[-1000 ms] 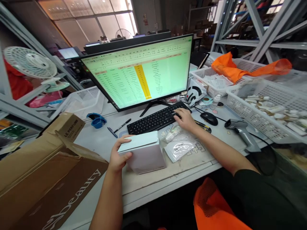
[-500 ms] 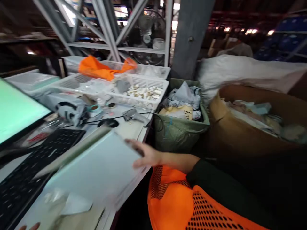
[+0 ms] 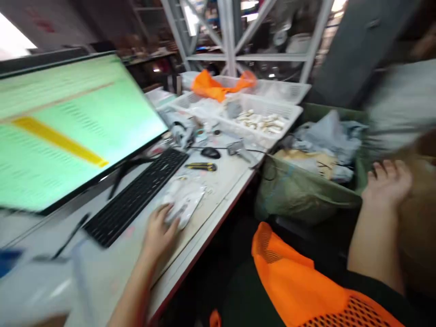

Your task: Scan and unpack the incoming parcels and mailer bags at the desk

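My left hand (image 3: 159, 231) rests on the desk with its fingers loosely stretched onto a few clear plastic packets (image 3: 185, 200), just right of the black keyboard (image 3: 136, 195). My right hand (image 3: 388, 181) is held out far to the right with fingers spread and nothing in it. It hovers between a green-lined waste bin (image 3: 299, 193) and a brown cardboard container (image 3: 418, 218). The whole picture is smeared by motion.
A monitor (image 3: 61, 131) with a green spreadsheet stands at the left. Behind the keyboard lie a mouse (image 3: 210, 152), a yellow cutter (image 3: 201, 166), a barcode scanner (image 3: 241, 150) and white baskets (image 3: 265, 116). A blurred white object (image 3: 37, 286) fills the lower left. An orange mesh vest (image 3: 299, 281) covers my lap.
The view swung right and partly back. The white box that my hands held is gone from them. My right hand moved out over the bins; my left hand went to the packets.
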Demonstrator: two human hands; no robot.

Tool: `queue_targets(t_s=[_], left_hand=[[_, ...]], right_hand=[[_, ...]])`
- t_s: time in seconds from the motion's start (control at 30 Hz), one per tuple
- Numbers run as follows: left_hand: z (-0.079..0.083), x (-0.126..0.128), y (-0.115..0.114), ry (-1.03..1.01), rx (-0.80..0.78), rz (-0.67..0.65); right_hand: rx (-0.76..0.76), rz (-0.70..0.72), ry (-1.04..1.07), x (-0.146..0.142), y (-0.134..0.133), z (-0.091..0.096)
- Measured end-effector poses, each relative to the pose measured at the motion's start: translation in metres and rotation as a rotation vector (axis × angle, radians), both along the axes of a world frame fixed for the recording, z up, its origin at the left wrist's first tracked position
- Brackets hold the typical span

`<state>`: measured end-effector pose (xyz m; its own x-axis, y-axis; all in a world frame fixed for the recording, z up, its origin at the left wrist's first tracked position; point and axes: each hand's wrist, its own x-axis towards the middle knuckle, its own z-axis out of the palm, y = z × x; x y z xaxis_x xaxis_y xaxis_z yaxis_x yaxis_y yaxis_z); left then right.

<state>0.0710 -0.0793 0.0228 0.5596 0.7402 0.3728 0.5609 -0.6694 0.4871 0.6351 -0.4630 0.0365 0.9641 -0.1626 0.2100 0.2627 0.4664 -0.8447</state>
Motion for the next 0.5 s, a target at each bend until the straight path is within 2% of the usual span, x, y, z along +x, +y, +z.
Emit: queue_targets(t_s=[0.07,0.13,0.23,0.27,0.33,0.43,0.5], left_hand=[[0.0,0.019,0.015,0.101,-0.005,0.078],[0.002,0.038,0.032,0.129,-0.112,0.223],[0.007,0.054,0.047,-0.123,-0.411,0.395],[0.008,0.055,0.049,-0.224,-0.477,0.429],[0.011,0.05,0.05,-0.386,-0.555,0.471],[0.015,0.031,0.046,-0.597,-0.702,0.496],[0.02,0.014,0.04,-0.746,-0.832,0.488]], right_hand=[[-0.114,0.169,-0.039,-0.036,0.065,-0.02],[-0.157,0.43,-0.091,-0.089,0.133,-0.028],[-0.302,0.922,-0.224,-0.173,0.215,-0.019],[-0.386,1.081,-0.333,-0.198,0.236,-0.013],[-0.51,1.304,-0.577,-0.237,0.271,0.0],[-0.536,1.423,-0.84,-0.272,0.315,0.013],[-0.584,1.367,-0.946,-0.277,0.342,0.014]])
